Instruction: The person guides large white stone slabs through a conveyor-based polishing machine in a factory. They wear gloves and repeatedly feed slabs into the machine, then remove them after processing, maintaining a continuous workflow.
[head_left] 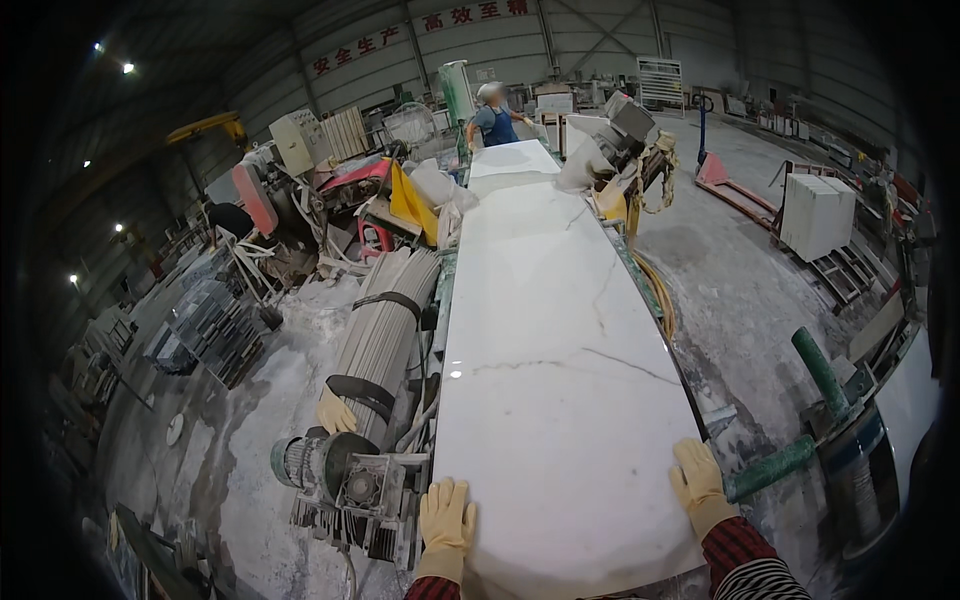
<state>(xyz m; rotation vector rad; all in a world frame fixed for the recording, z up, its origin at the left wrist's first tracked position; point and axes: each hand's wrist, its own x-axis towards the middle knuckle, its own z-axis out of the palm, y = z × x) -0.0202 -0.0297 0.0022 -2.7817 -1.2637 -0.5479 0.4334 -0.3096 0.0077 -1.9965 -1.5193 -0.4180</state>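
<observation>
A long white marble slab (550, 330) with thin grey-brown veins runs away from me on a green-framed machine bed. My left hand (446, 518), in a cream rubber glove, rests on the slab's near left edge, fingers stretched forward. On the near right edge lies my right hand (698, 478) in a matching glove, its fingers also extended and the palm against the side. Neither hand is wrapped round anything. At the slab's far end stands a co-worker (494, 122) in a blue apron and light cap.
Left of the slab are a motor with a gearbox (345, 475) and a strapped bundle of long strips (385, 330), a loose glove (335, 411) on it. Green pipes (775, 468) stick out at the right. Farther right stand a red pallet jack (735, 190) and a white block stack (817, 215).
</observation>
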